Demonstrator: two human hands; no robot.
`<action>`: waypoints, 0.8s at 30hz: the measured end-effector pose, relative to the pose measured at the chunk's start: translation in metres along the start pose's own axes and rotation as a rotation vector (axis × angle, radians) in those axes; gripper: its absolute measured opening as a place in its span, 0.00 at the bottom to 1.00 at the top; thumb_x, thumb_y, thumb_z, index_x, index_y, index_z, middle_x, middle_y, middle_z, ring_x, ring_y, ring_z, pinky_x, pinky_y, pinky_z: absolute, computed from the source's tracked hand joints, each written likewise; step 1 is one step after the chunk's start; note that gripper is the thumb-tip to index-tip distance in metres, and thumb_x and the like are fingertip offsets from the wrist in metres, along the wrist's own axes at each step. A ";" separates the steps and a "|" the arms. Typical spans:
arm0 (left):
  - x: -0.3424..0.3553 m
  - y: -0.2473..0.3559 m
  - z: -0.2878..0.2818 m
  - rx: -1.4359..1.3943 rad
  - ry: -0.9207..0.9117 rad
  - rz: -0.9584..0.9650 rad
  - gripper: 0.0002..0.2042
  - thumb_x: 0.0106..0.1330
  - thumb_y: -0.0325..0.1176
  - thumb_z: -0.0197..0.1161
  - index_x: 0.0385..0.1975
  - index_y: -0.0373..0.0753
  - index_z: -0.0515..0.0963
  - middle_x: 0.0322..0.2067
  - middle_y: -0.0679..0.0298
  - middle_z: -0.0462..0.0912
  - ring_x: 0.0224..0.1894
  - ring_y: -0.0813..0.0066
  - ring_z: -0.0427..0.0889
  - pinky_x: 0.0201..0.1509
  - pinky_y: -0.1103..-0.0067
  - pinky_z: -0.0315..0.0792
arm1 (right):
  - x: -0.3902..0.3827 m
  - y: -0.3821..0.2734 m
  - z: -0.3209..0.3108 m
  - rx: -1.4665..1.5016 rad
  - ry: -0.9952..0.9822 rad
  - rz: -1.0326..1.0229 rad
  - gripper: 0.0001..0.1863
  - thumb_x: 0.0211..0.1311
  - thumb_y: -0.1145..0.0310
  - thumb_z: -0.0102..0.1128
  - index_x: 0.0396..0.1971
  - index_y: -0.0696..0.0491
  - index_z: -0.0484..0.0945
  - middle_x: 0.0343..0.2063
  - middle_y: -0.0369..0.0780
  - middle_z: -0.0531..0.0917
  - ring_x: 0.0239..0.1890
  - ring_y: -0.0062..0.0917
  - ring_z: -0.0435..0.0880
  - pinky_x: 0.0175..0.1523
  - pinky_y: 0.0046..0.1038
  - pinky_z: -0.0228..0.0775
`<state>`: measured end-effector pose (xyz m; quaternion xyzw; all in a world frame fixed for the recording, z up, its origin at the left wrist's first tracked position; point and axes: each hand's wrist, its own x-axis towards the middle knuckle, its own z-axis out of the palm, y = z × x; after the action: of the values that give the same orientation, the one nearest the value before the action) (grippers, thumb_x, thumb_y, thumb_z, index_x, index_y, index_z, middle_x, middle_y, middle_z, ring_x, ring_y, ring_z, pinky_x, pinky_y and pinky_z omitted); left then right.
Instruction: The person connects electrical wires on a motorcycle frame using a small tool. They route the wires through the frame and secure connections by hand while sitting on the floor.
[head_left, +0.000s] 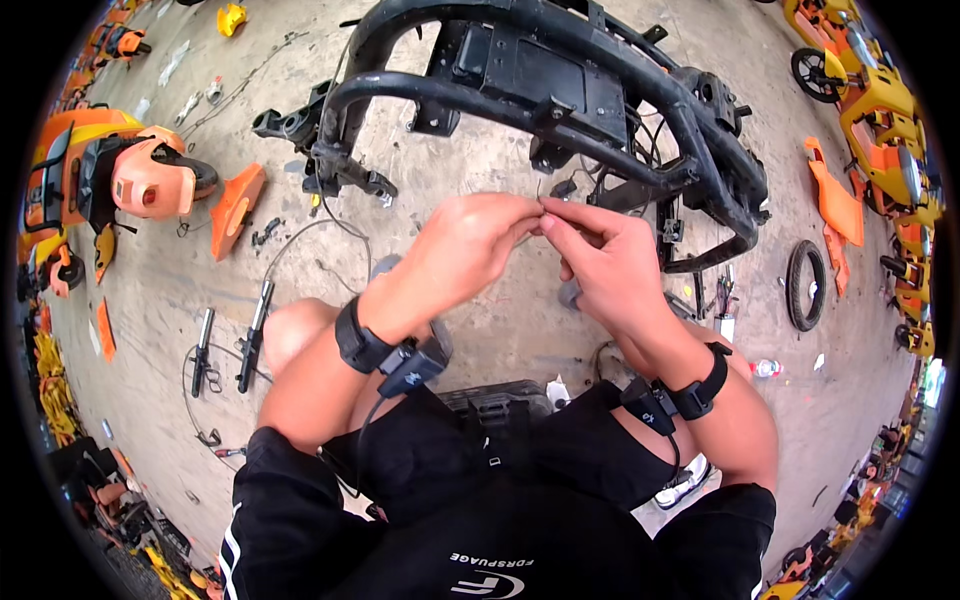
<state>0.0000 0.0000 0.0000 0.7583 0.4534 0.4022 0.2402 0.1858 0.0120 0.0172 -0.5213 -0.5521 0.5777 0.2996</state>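
Observation:
My left hand (478, 240) and my right hand (605, 250) meet fingertip to fingertip in front of me, both with fingers pinched. A thin dark wire (540, 188) sticks up from between the fingertips; the rest of it is hidden by my fingers. Just beyond my hands lies a black tubular scooter frame (500, 95), with a flat black box-like panel (550, 75) set between its tubes. Loose dark cables (645, 140) hang inside the frame, to the right of my fingers.
Two shock absorbers (256, 335) lie on the floor at left beside a long thin cable (290, 240). An orange-yellow scooter (100, 180) and an orange panel (237, 212) are further left. At right lie a tyre (805, 286) and orange body panels (838, 205), near a row of yellow scooters (885, 130).

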 end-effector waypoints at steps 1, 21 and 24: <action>0.001 -0.003 -0.002 -0.002 -0.015 0.011 0.08 0.63 0.23 0.63 0.40 0.33 0.81 0.32 0.50 0.84 0.33 0.53 0.85 0.35 0.71 0.78 | 0.001 0.002 0.001 -0.012 0.005 -0.008 0.14 0.64 0.65 0.64 0.47 0.53 0.84 0.24 0.35 0.86 0.18 0.12 0.73 0.25 0.21 0.67; 0.002 -0.019 0.003 0.008 0.113 0.058 0.11 0.60 0.19 0.64 0.43 0.31 0.80 0.35 0.51 0.85 0.35 0.56 0.86 0.37 0.73 0.79 | 0.008 -0.004 0.007 -0.472 0.255 -0.537 0.09 0.57 0.68 0.68 0.35 0.55 0.87 0.24 0.40 0.86 0.17 0.17 0.77 0.23 0.20 0.66; 0.001 -0.018 0.004 0.028 0.124 0.079 0.11 0.60 0.19 0.63 0.43 0.32 0.80 0.35 0.51 0.85 0.34 0.57 0.86 0.37 0.73 0.79 | 0.009 -0.002 0.008 -0.466 0.269 -0.545 0.08 0.56 0.65 0.68 0.33 0.53 0.87 0.25 0.41 0.86 0.17 0.25 0.80 0.24 0.24 0.69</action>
<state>-0.0049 0.0091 -0.0151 0.7526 0.4426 0.4511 0.1849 0.1757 0.0183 0.0154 -0.4807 -0.7427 0.2620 0.3856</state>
